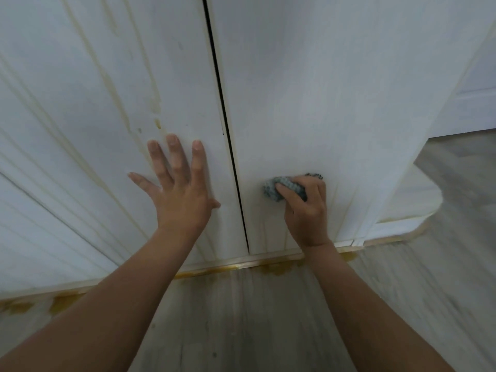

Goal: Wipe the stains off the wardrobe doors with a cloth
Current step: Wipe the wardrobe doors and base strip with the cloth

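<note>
**While your cloth sits low, streaks wait leftward**

Your right hand (306, 210) grips the bunched blue-grey cloth (279, 189), pressed low on the right door (308, 89). Yellowish streaks (150, 84) run lengthwise down the left door (80, 108) — across the gap, above your left hand (179, 191), which lies flat, fingers spread — nearer them than the cloth.

Views: one, head-worn, wide-angle.
Position: at the person's head, above both forearms, which enter from the bottom edge.
Facing: forward and steeply down along the wardrobe doors (295, 89) to the floor (241, 318).
Nearness: close, within arm's reach; left hand (179, 194) and right hand (306, 210) meet the doors at mid-frame.
Distortion: straight door edges bow toward the frame's sides.
Overlap: single view only.
</note>
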`<state>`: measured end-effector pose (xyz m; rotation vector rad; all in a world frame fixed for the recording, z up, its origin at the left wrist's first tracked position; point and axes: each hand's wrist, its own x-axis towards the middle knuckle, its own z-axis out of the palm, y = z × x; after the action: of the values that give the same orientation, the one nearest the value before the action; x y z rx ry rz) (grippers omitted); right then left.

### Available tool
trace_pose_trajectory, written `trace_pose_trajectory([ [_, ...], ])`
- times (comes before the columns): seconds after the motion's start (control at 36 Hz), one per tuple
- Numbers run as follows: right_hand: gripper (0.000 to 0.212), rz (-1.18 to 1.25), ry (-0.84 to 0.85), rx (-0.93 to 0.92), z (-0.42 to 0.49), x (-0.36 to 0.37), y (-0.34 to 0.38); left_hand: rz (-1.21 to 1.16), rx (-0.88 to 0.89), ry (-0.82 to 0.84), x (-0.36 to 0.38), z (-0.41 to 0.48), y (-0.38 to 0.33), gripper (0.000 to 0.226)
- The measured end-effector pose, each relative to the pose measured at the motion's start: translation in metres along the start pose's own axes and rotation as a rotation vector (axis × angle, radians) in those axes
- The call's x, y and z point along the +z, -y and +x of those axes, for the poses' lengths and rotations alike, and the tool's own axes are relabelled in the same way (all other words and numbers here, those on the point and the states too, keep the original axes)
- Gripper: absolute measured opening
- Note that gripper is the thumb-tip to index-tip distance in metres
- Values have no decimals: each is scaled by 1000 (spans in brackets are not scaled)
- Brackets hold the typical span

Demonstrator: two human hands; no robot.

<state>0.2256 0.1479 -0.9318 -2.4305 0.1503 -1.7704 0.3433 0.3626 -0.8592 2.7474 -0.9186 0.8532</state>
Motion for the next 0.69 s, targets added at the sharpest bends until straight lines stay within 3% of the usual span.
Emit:
trace_pose_trajectory([
  [0.14,13,-16,-63,96,5,6,3,-6,-12,11,-1,0,0,161],
  [0.33,18,-10,270,151,-71,7,-5,-6,-14,7,-2,-1,-3,161],
  [0.39,17,19,207,141,-55,0,-3,-6,-7,-2,-1,0,-1,161],
  [0.56,14,-1,-228,71,41,-29,0,-16,-6,-12,2,1,-1,165],
  [0.69,13,-76,-209,91,37,-23,-32,-16,-15,0,0,0,-2,164],
])
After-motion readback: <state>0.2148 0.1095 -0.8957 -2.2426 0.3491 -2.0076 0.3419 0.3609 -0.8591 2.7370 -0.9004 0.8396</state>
